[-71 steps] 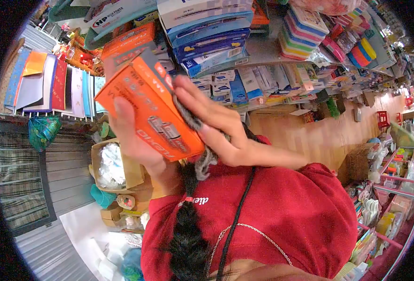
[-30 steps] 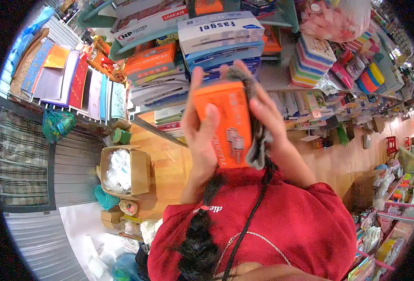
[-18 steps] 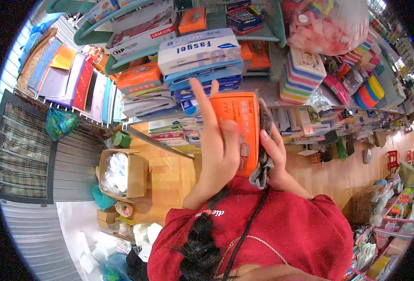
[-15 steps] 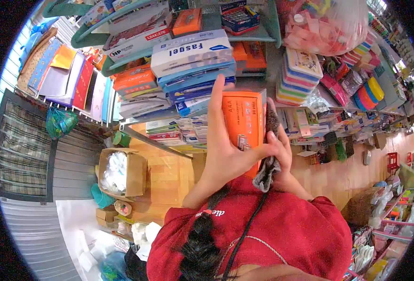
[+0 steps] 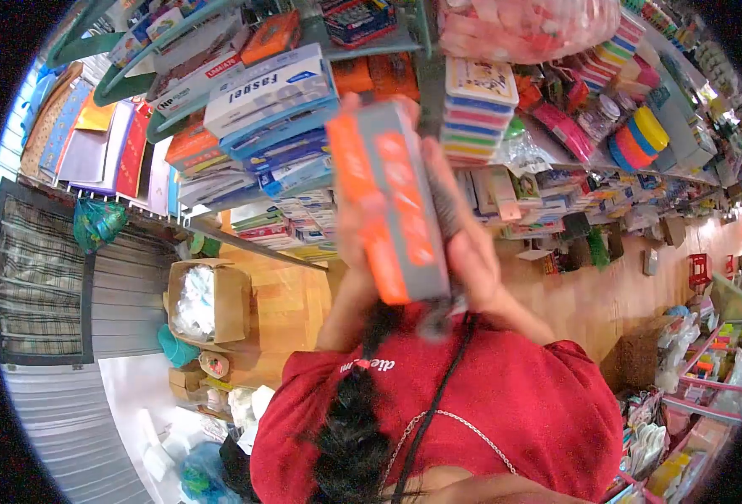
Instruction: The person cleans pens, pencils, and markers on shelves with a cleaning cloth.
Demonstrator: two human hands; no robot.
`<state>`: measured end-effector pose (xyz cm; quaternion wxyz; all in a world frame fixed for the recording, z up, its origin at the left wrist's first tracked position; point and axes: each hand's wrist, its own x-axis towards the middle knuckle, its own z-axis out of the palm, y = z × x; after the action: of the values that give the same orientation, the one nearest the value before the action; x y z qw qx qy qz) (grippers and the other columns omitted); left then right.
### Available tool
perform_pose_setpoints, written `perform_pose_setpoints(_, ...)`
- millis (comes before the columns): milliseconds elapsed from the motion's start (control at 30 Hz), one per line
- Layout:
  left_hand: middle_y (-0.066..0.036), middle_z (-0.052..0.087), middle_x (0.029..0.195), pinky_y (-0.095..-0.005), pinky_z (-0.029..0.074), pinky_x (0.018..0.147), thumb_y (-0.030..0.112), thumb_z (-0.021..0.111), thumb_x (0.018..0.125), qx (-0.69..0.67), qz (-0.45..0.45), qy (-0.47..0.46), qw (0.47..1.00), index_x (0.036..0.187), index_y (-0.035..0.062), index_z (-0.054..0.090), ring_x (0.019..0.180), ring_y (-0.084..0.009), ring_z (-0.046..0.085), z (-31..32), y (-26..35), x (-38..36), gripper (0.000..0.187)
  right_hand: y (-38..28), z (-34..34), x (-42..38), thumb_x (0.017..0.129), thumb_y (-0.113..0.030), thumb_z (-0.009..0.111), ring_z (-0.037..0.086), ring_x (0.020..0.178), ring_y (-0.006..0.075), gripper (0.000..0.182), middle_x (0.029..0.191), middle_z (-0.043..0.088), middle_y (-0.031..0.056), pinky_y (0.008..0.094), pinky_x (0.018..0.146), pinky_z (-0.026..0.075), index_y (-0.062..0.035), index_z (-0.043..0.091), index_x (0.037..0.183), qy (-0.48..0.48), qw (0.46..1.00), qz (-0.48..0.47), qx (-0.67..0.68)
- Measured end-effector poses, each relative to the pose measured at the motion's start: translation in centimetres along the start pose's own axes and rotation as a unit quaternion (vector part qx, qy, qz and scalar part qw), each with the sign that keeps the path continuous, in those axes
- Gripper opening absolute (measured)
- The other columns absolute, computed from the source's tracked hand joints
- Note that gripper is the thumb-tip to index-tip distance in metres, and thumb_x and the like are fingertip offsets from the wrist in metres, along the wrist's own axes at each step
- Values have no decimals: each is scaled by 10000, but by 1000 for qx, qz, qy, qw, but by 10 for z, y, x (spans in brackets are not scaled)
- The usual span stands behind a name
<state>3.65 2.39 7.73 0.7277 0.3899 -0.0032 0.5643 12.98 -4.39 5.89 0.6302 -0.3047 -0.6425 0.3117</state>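
Observation:
An orange and grey battery box [image 5: 392, 210] is held upright in front of my chest, blurred by motion. Its orange side with a grey band faces me. My left hand [image 5: 351, 231] grips its left edge, the fingers partly hidden behind it. Along the right edge, my right hand [image 5: 476, 256] presses against the box with a dark grey cloth [image 5: 445, 202] between palm and cardboard. The end of the cloth hangs below the box, smeared. Just beyond is a shelf stack topped by a white and blue Fasgel box [image 5: 270, 88].
A green-railed shelf [image 5: 136, 84] with more boxes spans the far side. Plastic cases [image 5: 476, 109] stand stacked to the right, below a bag of pink items [image 5: 526, 29]. An open carton [image 5: 228, 302] sits on the wooden floor at left.
The battery box has been turned, so a grey-banded side shows instead of the AAA-printed one. My left thumb no longer crosses its front. The view has shifted, moving the shelves leftward and up.

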Motion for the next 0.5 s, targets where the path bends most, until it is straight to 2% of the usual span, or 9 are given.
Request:
perform_pose_setpoints(33,-186,319,1286,-406,242,1010,266,578,663,-37,0,30,999,1346,97,125,1221,-289,290,1,0,3,837,-2,3,-6,875,-338,306,48,1311,296,591,1401,128,185,401,1038,26,39,210,1319,-6,1000,-8,-28)
perform_pose_setpoints(133,-179,312,1298,-408,227,1025,262,552,676,-71,-29,20,997,1343,93,134,1233,-297,276,9,-10,-6,805,-8,-9,-1,880,-249,300,75,1309,304,514,1399,161,165,413,1037,31,12,244,1318,-19,990,-37,-132)
perform_pose_setpoints(167,-169,315,1295,-395,248,1011,278,564,668,-43,-43,15,998,1343,91,135,1225,-282,289,13,-12,-12,821,-10,-17,6,880,-223,297,83,1308,305,495,1398,172,157,415,1036,33,5,254,1318,-21,984,-44,-169)
perform_pose_setpoints(200,-159,318,1292,-382,270,998,293,575,661,-16,-58,10,998,1344,89,135,1217,-267,302,20,-12,-20,838,-10,-23,13,884,-192,290,104,1305,296,471,1395,200,131,402,1040,38,-14,266,1319,-7,985,-58,-163)
perform_pose_setpoints(267,-136,325,1285,-356,320,961,331,603,641,68,-76,-2,995,1345,86,135,1186,-236,343,31,-17,-29,880,-9,-39,28,896,-196,287,108,1303,291,466,1394,197,138,384,1044,44,3,256,1316,56,993,-23,-101)
perform_pose_setpoints(300,-123,328,1280,-342,349,938,352,619,630,128,-80,-8,989,1345,84,134,1163,-220,371,34,-21,-32,905,-11,-40,23,899,-222,289,106,1303,288,478,1394,195,141,380,1044,46,9,250,1316,62,996,-5,-58)
perform_pose_setpoints(367,-127,323,1288,-343,345,941,353,615,636,130,-67,4,989,1344,78,136,1145,-224,388,41,-18,-36,898,-14,-43,18,906,-274,293,104,1303,283,508,1393,192,147,371,1046,49,21,238,1316,65,997,23,28)
perform_pose_setpoints(467,-120,314,1303,-336,364,920,338,595,672,70,-17,81,994,1340,75,148,1113,-209,417,41,-24,-32,846,-7,-21,-11,904,-345,282,90,1304,299,565,1392,180,164,383,1045,49,32,215,1319,27,999,-37,8)
perform_pose_setpoints(500,-117,313,1306,-332,371,911,324,593,681,14,-24,96,995,1339,76,152,1108,-202,420,30,-20,-31,830,-14,-18,-24,870,-492,263,97,1303,280,715,1392,133,201,362,1041,64,59,181,1319,-22,997,6,-73)
